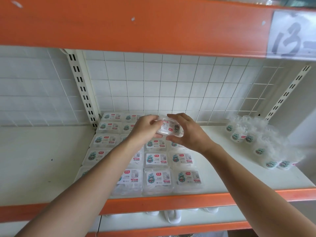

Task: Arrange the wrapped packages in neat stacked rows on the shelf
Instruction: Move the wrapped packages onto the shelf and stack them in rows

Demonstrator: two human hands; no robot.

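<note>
Both hands are holding one small clear box up over the shelf (42, 159). The left hand (145, 127) is gripping the held package (170, 128) from 9 o'clock. The right hand (186, 132) is gripping it from 3 o'clock. Each grip is clamped on the box, with fingers curling over the top and thumbs underneath.

The held package is sitting right between the two hands, so neither hand is nearer. Its long side is running from about 10 o'clock to 4 o'clock, and it is tipping a little. The rows of packages (159, 178) are lying flat just below, at 6 o'clock from the grip. Their long sides are running from 9 o'clock to 3 o'clock. So I am thinking the box needs a small turn to match them before going down.

The hands are hiding the back of the rows, so I cannot tell which spot is free there.

A loose pile (256, 137) of more wrapped packs is waiting well apart at 3 o'clock. A white wire grid (171, 82) is standing behind at 12 o'clock. An orange beam (136, 23) is hanging low above the hands, with a paper label (290, 35) on it.
</note>
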